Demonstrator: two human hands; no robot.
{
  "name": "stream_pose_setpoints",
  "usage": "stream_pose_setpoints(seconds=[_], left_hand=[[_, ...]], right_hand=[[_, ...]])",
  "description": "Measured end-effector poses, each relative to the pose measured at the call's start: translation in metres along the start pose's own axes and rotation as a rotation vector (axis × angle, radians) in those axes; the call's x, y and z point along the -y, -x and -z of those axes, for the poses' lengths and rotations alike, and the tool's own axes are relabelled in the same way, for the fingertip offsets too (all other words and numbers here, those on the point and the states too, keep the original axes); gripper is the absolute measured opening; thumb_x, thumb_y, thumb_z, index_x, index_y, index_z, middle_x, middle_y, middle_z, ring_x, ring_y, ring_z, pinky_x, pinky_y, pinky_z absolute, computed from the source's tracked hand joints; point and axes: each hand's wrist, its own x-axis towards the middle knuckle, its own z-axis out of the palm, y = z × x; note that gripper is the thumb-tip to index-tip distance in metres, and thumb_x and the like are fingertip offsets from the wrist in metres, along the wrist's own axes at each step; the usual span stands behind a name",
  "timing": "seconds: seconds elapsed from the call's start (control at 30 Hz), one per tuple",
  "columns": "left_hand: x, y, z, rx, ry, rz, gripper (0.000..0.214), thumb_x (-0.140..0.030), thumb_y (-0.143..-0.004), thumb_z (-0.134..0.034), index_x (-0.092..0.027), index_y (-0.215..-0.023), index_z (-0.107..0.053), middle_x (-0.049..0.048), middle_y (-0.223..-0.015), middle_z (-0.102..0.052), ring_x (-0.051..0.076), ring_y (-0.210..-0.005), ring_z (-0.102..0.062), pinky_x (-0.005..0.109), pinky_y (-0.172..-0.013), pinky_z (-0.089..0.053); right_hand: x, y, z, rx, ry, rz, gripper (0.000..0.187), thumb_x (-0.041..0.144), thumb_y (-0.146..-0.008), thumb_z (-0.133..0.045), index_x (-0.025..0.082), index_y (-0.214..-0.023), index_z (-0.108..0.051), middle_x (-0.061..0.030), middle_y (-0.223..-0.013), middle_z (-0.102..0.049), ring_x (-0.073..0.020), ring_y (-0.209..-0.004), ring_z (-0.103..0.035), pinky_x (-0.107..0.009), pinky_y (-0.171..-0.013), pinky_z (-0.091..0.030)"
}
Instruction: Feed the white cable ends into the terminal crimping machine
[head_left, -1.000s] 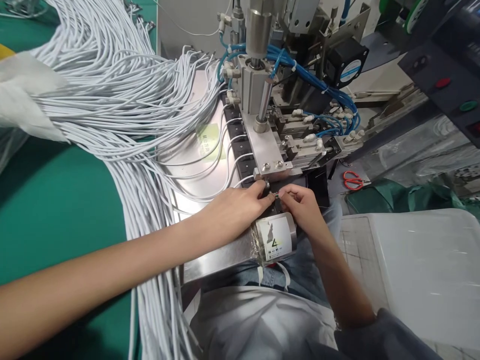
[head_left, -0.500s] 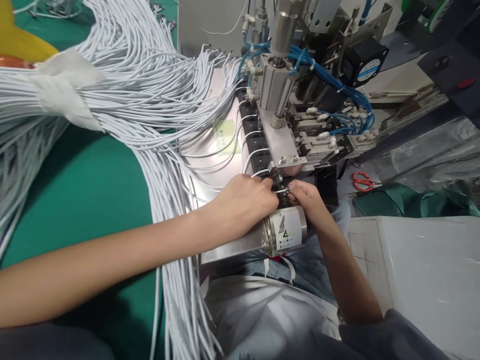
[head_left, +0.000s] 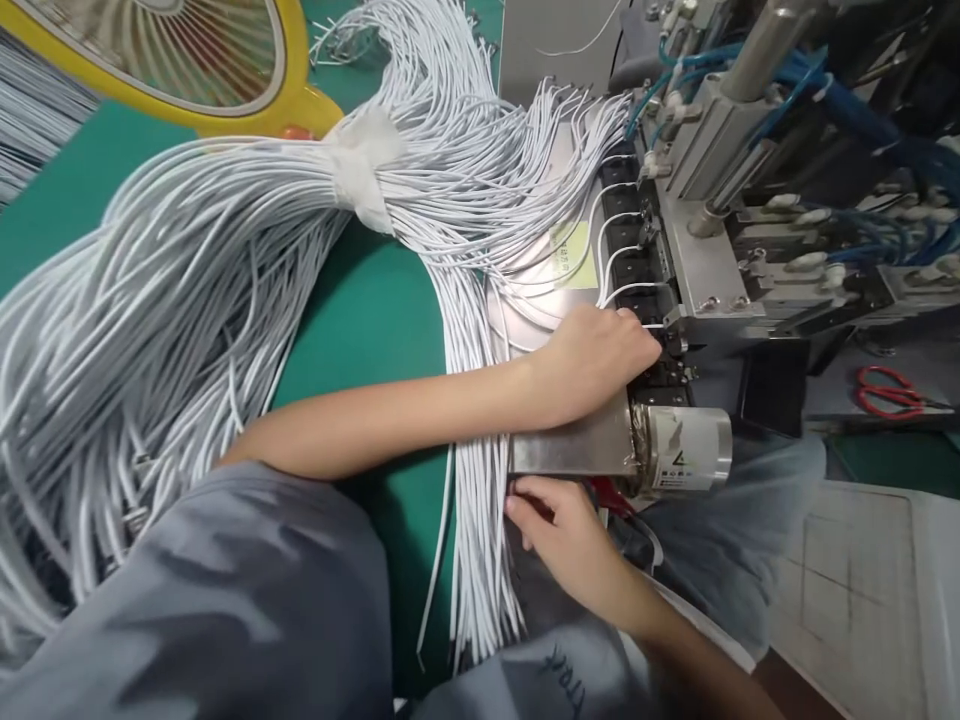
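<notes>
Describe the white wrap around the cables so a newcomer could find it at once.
On the green table, a thick bundle of white cables sweeps from the left of the picture toward the metal machine at the right. Partway along, beside the yellow fan, the white wrap cinches it. Unlike the thin round cables, it is one broad, creased band running across them.

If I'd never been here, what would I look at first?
Probably the huge bunch of white cables sweeping across the green table. Then the bright yellow fan-like thing at the top left, and the metal machine with blue tubes at the upper right, just beyond the left hand.
</notes>
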Motion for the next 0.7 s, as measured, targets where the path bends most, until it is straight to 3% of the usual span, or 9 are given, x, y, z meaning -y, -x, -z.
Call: stream_pose_setpoints(seconds=[0.1, 0.2, 0.43, 0.57, 0.63, 0.7], left_hand=[[0.000, -0.001, -0.004, -0.036, 0.007, -0.001, 0.024, -0.001, -0.078, -0.041, -0.008, -0.079, -0.063, 0.0102, -0.068, -0.062, 0.019, -0.063, -0.060, 0.026, -0.047, -0.027], [0.001, -0.003, -0.005, -0.017, 0.019, 0.019, 0.026, 0.000, -0.079, -0.039, -0.009, -0.077, -0.064, 0.0107, -0.069, -0.063, 0.019, -0.067, -0.061, 0.026, -0.049, -0.030], [-0.007, -0.001, 0.009, 0.031, 0.167, -0.007, 0.028, 0.000, -0.079, -0.039, -0.011, -0.079, -0.065, 0.0106, -0.074, -0.062, 0.021, -0.072, -0.062, 0.030, -0.054, -0.037], [-0.020, 0.003, 0.017, -0.015, 0.458, -0.225, 0.027, -0.020, -0.090, -0.039, -0.015, -0.082, -0.065, 0.0074, -0.084, -0.063, 0.016, -0.074, -0.058, 0.029, -0.062, -0.042], [-0.022, 0.004, 0.018, -0.067, 0.593, -0.318, 0.031, -0.026, -0.093, -0.037, -0.015, -0.084, -0.065, 0.0055, -0.084, -0.063, 0.015, -0.078, -0.056, 0.028, -0.070, -0.044], [-0.019, 0.003, 0.016, -0.120, 0.659, -0.312, 0.030, -0.028, -0.093, -0.039, -0.014, -0.087, -0.065, 0.0051, -0.078, -0.062, 0.015, -0.078, -0.055, 0.027, -0.072, -0.043]], right_hand=[[-0.006, -0.009, -0.008, 0.008, -0.155, -0.035, 0.021, 0.023, -0.082, -0.047, 0.017, -0.062, -0.050, 0.0056, -0.052, -0.042, -0.0076, -0.049, -0.042, -0.020, -0.049, -0.031], [-0.008, -0.005, -0.010, -0.060, -0.121, -0.023, 0.015, 0.020, -0.079, -0.048, 0.017, -0.065, -0.052, 0.0038, -0.057, -0.049, -0.0083, -0.053, -0.046, -0.020, -0.050, -0.034], [-0.006, 0.020, -0.014, -0.496, 0.337, 0.216, 0.014, 0.016, -0.080, -0.047, 0.019, -0.081, -0.061, -0.0037, -0.070, -0.065, -0.0169, -0.063, -0.060, -0.026, -0.060, -0.045], [0.002, 0.031, 0.028, -0.494, 0.288, 0.186, 0.013, 0.016, -0.080, -0.048, 0.019, -0.077, -0.061, 0.0014, -0.058, -0.061, -0.0118, -0.048, -0.054, -0.022, -0.048, -0.041], [0.007, 0.031, 0.059, -0.582, 0.295, 0.182, 0.012, 0.020, -0.081, -0.052, 0.018, -0.073, -0.062, 0.0025, -0.054, -0.058, -0.0106, -0.046, -0.050, -0.022, -0.046, -0.038], [0.013, 0.027, 0.090, -0.730, 0.253, 0.211, 0.011, 0.023, -0.080, -0.057, 0.018, -0.072, -0.063, 0.0027, -0.055, -0.056, -0.0102, -0.048, -0.049, -0.022, -0.046, -0.038]])
